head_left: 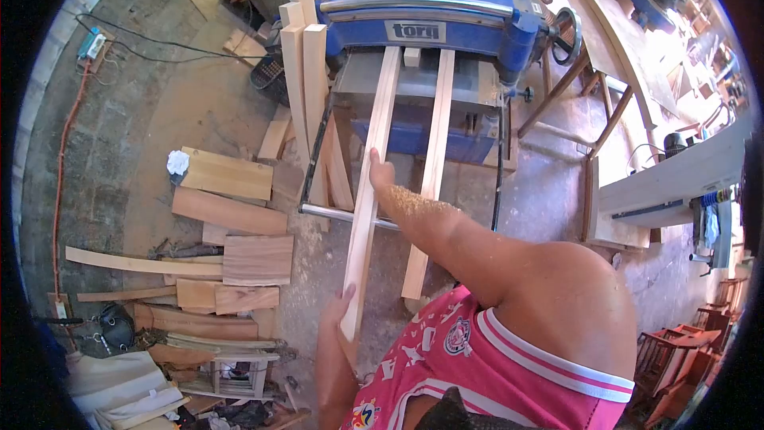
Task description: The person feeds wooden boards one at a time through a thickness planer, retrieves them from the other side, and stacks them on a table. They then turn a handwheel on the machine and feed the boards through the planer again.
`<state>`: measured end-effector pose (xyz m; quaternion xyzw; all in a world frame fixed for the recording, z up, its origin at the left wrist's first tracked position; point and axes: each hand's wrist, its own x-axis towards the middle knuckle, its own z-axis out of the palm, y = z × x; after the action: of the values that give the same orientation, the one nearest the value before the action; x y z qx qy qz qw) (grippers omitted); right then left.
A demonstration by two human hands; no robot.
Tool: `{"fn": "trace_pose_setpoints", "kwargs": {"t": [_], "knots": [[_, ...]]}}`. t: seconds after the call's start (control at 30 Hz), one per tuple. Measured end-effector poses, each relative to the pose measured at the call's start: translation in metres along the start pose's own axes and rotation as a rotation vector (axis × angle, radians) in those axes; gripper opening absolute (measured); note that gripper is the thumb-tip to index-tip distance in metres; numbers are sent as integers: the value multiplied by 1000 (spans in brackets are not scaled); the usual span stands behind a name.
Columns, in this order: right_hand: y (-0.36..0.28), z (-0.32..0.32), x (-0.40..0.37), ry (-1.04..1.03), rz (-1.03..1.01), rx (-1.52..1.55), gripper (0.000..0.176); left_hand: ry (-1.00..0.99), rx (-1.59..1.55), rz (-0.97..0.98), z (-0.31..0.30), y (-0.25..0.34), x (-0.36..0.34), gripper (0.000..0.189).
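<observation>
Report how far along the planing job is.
Done: a second strip already lies on the bed of the blue planer. In hand: the left hand and right hand grip the long strip, its far end at the planer's mouth. Left: upright boards lean beside the machine, seemingly waiting; whether any are finished cannot be told.
</observation>
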<state>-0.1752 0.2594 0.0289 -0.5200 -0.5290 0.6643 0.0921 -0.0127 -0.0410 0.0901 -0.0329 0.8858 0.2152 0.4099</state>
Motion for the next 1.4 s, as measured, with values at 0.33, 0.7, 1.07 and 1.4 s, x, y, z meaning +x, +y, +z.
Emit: {"fn": "trace_pose_setpoints", "kwargs": {"t": [0.33, 0.7, 1.07, 1.4], "knots": [[-16, 1, 32, -8, -34, -106, 91, 219, -113, -6, 45, -116, -67, 61], [-40, -29, 63, -25, -288, -366, 93, 261, -30, 8, 27, -44, -80, 60], [-169, 38, 56, -92, -1196, -171, 73, 227, -99, -128, 50, -67, -28, 67], [-345, 106, 36, 143, -1448, -587, 67, 244, -130, -137, 9, 33, -73, 61]]}}
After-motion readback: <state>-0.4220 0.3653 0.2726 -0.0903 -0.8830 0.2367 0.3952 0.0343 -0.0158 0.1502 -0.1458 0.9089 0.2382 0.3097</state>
